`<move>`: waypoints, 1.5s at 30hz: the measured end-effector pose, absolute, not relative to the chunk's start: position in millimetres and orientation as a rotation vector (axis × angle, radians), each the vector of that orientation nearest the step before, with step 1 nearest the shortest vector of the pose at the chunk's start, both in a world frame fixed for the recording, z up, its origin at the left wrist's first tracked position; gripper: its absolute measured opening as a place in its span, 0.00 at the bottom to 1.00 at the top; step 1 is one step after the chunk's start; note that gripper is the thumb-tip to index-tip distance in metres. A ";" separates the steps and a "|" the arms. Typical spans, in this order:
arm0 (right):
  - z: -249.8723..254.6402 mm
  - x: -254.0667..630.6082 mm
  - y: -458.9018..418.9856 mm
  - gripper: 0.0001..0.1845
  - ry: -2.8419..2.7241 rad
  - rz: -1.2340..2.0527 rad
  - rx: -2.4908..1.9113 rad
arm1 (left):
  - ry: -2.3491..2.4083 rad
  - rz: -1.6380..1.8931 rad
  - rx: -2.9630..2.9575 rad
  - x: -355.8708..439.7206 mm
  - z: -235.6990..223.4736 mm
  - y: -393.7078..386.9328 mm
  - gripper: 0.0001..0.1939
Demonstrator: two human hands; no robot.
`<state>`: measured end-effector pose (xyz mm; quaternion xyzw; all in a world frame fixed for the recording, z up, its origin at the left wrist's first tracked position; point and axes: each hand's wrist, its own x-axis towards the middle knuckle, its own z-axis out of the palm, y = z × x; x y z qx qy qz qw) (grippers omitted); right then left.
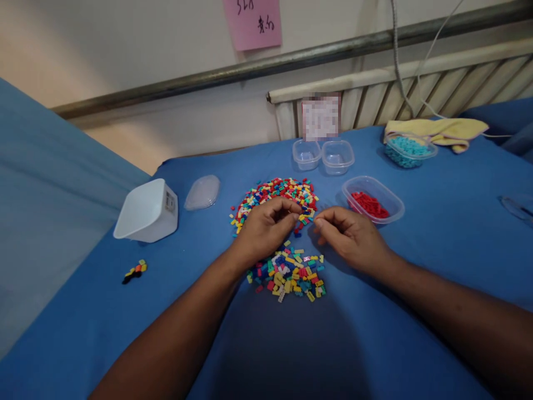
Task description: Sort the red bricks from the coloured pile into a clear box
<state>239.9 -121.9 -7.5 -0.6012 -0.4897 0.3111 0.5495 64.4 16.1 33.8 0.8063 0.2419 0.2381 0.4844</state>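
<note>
"How are our fingers set?"

"On our left hand (266, 228) they curl toward the thumb, leaving only a narrow gap. On our right hand (353, 236) thumb and forefinger come together in a pinch. We cannot tell whether either one has a brick between its tips."

"And the bricks themselves?"

"We have the larger mixed pile (285, 189) just beyond our left hand, which partly covers it. A few of its pieces show in the gap between our two hands. The smaller mixed pile (295, 272) lies on our near side, below that gap, spread loosely on the blue cloth (75, 339)."

"What stands near our right hand?"

"Just beyond it we see a clear tub (393, 208) with red bricks (370, 204) inside. Well beyond that, farther right, turquoise bricks (410, 145) fill another tub, with a yellow towel (447, 130) behind it. Two small clear containers (307, 161) stand side by side, past the larger pile."

"And out from our left hand?"

"A clear lid (203, 191) lies flat, beyond and to the left. Farther left we have a white box (145, 216), and nearer to us than that box, a little cluster of black, orange and yellow pieces (135, 271)."
</note>
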 end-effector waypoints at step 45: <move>6.1 241.1 -121.5 0.16 -0.778 1.254 -1.128 | 0.619 0.320 1.157 68.6 27.7 18.1 0.18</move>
